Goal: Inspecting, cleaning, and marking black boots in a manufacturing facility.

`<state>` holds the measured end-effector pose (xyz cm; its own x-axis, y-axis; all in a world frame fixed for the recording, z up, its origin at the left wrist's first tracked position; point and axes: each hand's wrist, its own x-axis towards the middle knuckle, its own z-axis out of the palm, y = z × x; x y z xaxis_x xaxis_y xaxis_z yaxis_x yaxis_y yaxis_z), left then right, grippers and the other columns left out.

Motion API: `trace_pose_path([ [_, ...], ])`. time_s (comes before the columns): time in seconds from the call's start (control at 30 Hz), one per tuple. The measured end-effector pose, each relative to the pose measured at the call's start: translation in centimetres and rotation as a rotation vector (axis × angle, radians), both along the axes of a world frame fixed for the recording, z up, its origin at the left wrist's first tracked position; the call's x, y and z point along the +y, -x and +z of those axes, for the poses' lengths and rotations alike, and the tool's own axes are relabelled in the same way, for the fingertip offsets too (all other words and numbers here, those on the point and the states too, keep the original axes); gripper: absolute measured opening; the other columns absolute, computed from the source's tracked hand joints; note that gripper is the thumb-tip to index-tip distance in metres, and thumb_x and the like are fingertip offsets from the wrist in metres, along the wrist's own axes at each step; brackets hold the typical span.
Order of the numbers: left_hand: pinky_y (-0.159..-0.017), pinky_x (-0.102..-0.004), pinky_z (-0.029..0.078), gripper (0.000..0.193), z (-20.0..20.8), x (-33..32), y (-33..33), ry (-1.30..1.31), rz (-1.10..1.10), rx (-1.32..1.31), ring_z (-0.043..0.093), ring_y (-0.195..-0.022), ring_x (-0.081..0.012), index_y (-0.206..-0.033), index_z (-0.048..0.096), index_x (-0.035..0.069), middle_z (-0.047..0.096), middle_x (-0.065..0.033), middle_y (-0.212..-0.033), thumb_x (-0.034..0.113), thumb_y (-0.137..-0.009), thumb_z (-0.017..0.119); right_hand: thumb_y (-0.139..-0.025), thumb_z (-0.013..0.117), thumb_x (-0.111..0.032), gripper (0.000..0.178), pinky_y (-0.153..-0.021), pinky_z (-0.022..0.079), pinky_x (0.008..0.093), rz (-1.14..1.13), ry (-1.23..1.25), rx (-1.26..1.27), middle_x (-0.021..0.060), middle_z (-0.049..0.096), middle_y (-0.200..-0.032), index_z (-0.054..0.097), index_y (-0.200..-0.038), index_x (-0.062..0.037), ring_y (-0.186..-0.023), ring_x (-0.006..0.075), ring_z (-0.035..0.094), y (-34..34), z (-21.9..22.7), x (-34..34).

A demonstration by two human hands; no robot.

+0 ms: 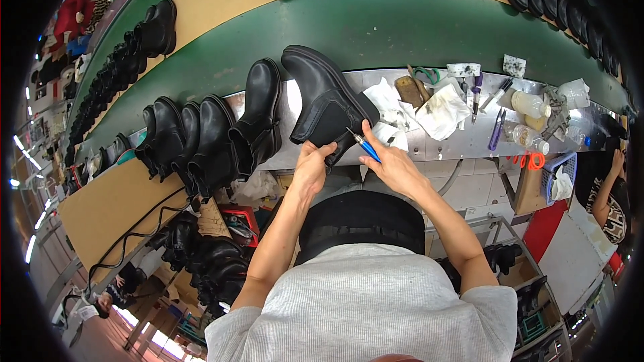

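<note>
A black ankle boot (314,82) with an elastic side panel lies on its side in front of me, its toe pointing away and left. My left hand (311,169) is closed on the boot's top edge, thumb and fingers pinching it. In my right hand (394,166) is a blue pen-shaped tool (367,149) with a thin metal tip. That tip is at the boot's side near the elastic panel; whether it touches cannot be made out. Another black boot (260,94) stands just left of the held one.
White cloths (444,112), a brown block (408,91), purple snips (497,129) and clear bottles (526,137) lie on the metal ledge at right. Rows of black boots line the green conveyor (402,23). Orange-handled scissors (534,160) hang near a blue basket (559,177). Another person (607,194) is at far right.
</note>
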<state>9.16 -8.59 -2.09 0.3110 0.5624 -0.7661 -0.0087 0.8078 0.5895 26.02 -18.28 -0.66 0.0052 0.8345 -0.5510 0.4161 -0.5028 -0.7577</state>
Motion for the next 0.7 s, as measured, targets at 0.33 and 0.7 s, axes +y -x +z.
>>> trace_pose_path([
  [0.33, -0.081, -0.0260, 0.043, 0.022, -0.3, 0.0, -0.3, -0.046, -0.052, -0.041, 0.058, -0.091, -0.0116, -0.103, 0.060, -0.002, 0.063, -0.0068, -0.102, -0.004, -0.082, 0.055, -0.090, 0.055, -0.030, 0.073, -0.067, 0.044, 0.0441, -0.019, -0.025, -0.046, 0.0273, 0.058, -0.076, 0.011, -0.144, -0.0080, -0.071, 0.0461, 0.056, 0.6, -0.5, 0.3],
  [0.7, -0.063, -0.0320, 0.044, 0.037, 4.1, 2.6, 2.3, -0.746, -0.585, 0.562, 0.056, -0.077, -0.0203, -0.109, 0.050, -0.004, 0.057, -0.0125, -0.084, 0.004, -0.073, 0.056, -0.094, 0.048, -0.023, 0.023, -0.055, 0.041, 0.0236, -0.333, 0.023, 0.322, 0.0010, 0.051, -0.069, 0.052, -0.101, -0.0011, -0.060, 0.0082, 0.048, -5.0, 3.5, -6.2],
])
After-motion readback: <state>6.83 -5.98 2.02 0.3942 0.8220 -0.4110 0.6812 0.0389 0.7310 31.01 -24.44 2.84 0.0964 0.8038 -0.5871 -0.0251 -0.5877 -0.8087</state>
